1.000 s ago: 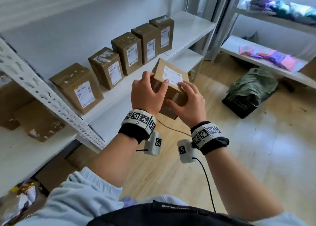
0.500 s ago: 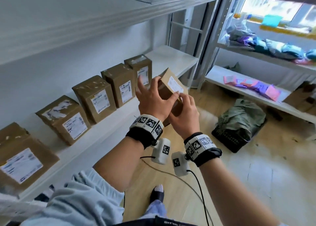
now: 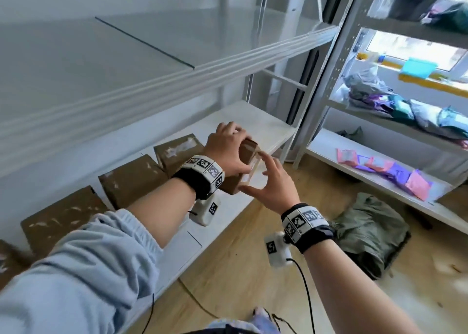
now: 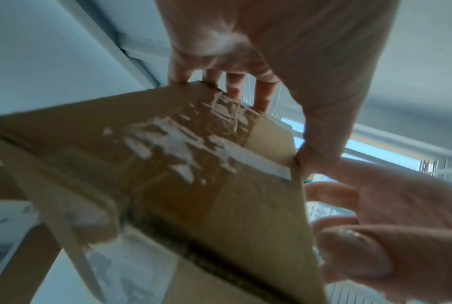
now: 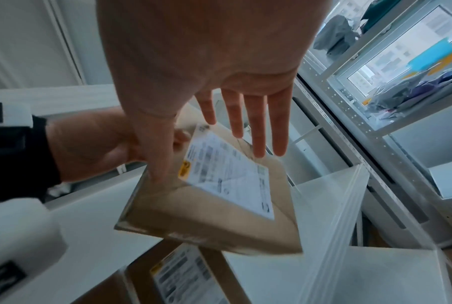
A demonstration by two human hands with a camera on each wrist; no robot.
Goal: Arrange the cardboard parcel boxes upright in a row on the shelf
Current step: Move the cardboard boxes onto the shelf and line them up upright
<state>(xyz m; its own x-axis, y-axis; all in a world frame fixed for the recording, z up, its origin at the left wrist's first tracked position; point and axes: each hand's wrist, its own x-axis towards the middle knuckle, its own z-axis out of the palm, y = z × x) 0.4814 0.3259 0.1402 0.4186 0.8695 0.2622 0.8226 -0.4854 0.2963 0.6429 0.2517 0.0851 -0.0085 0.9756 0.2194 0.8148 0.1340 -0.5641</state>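
Observation:
My left hand (image 3: 228, 149) grips a brown cardboard box (image 3: 247, 154) from above, fingers over its far edge and thumb on the near side. The box (image 5: 219, 195) is tilted, label facing me, over the white shelf (image 3: 263, 128) at the right end of the row. My right hand (image 3: 266, 179) is beside its labelled face with fingers (image 5: 253, 123) straight and spread; the thumb touches a corner. The taped top (image 4: 167, 164) fills the left wrist view. Several boxes stand in a row to the left: (image 3: 177, 151), (image 3: 131, 179), (image 3: 63, 214).
An upper shelf board (image 3: 177, 80) overhangs the row. A metal rack upright (image 3: 326, 75) stands right of the shelf end. A second rack (image 3: 379, 181) holds pink and purple packets. A dark green bag (image 3: 369, 232) lies on the wooden floor.
The box has moved from in front of the shelf over to it, beside the last box of the row. My right hand has let go and spread its fingers.

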